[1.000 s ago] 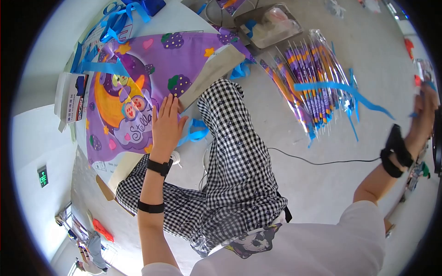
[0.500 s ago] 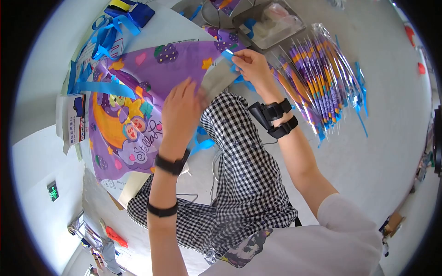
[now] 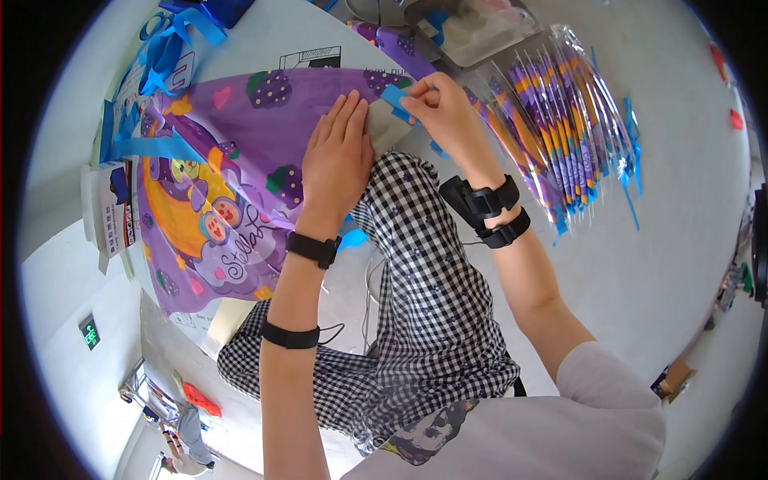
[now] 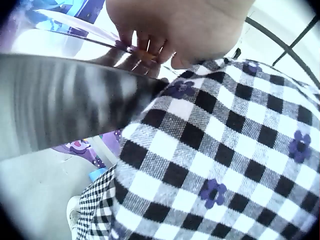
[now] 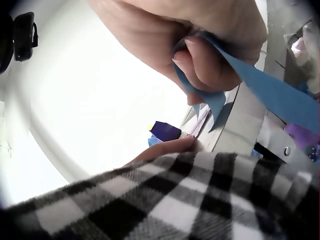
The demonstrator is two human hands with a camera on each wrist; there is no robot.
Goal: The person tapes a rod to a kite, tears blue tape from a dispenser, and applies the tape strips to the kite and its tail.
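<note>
Purple printed sheeting (image 3: 208, 100) with stars, hearts and berries lies over a white board at the left of the head view. My left hand (image 3: 340, 160) rests on its right part with fingers straight. Just right of that hand, my right hand (image 3: 448, 116) pinches a blue ribbon (image 3: 394, 96) near the sheeting's top right corner. In the right wrist view the ribbon (image 5: 280, 95) runs through the curled fingers of the right hand (image 5: 210, 55). The left wrist view shows the left hand's fingers (image 4: 147, 42) extended at the edge of the board.
Several narrow wrapped purple and orange packs (image 3: 552, 128) lie on the floor at the right. A grey tray (image 3: 472, 52) with clear plastic stands behind. More blue ribbon (image 3: 168, 60) lies at the board's upper left, near a small carton (image 3: 112, 208). The checked trouser leg (image 3: 416, 224) borders the board.
The right hand has come in from the far right and now pinches blue ribbon by the sheeting's corner. The left hand lifted, then settled farther up and right on the sheeting.
</note>
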